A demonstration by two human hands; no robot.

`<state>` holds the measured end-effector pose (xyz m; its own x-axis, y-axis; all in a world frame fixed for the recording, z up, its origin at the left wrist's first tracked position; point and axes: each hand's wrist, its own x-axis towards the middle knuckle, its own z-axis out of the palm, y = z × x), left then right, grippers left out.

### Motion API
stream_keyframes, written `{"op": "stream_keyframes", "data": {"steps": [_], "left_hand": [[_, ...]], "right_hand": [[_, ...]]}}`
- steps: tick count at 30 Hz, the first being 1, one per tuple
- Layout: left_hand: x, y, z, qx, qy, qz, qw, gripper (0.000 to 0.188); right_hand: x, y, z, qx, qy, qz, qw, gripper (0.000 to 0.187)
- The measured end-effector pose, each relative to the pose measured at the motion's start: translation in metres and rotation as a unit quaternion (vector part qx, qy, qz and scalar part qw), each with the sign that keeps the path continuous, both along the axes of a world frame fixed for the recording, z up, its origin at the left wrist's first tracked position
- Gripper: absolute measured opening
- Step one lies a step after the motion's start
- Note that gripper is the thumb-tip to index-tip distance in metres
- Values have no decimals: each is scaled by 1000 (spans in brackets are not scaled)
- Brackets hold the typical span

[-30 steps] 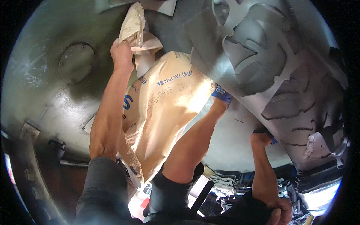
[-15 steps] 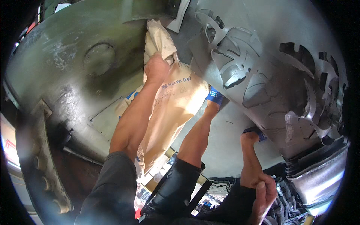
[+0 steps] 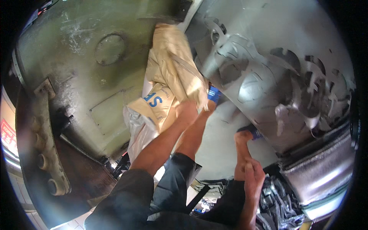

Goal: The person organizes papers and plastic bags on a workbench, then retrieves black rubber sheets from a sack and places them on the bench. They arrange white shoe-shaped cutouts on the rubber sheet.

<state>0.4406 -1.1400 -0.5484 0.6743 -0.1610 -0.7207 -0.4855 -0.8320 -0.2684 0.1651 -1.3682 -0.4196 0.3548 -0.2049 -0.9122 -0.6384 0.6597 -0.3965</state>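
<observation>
A crumpled brown paper sack with blue lettering lies in front of me, its upper part folded and bunched. A whitish plastic layer hangs at its lower left end. Gripping the sack's near right edge is my left hand, closed, with its fingers partly hidden in the paper. My right hand hangs low over my right leg, away from the sack. Its fingers are curled together, and whatever they hold, if anything, is hidden.
Left stands a greenish metal panel with a raised ring, beside a bracket with round knobs. Curved sheet-metal cutouts rest on a grey surface at right. A silvery bin and metal scraps are lower right. My feet wear blue slippers.
My left hand has moved right and toward me, pulling the sack edge along. The sack has folded over and its plastic layer shows. My right hand has shifted slightly left and up.
</observation>
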Motion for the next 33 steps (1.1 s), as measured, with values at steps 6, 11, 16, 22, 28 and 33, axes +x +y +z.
{"op": "stream_keyframes", "data": {"steps": [6, 11, 16, 22, 28, 33], "left_hand": [[-14, -21, 99, -203, -171, -65, 962, 12], [-34, -76, 267, -384, -248, 82, 886, 23], [-122, -124, 356, -465, 35, -14, 884, 9], [-207, -141, 440, -564, 179, -127, 796, 42], [-232, -1, 446, -456, 185, 478, 728, 15], [-225, 59, 323, -372, 290, 865, 172, 98]], "right_hand": [[-38, 46, -16, 41, -45, -13, 998, 34], [-42, 51, 24, 62, -137, -32, 988, 55], [-6, -10, 110, 167, -230, -128, 950, 102], [-23, -73, 200, 15, -129, -6, 991, 60], [-165, -81, 307, 14, -11, -267, 963, 62], [-243, -58, 307, 6, 1, -274, 962, 60]]}}
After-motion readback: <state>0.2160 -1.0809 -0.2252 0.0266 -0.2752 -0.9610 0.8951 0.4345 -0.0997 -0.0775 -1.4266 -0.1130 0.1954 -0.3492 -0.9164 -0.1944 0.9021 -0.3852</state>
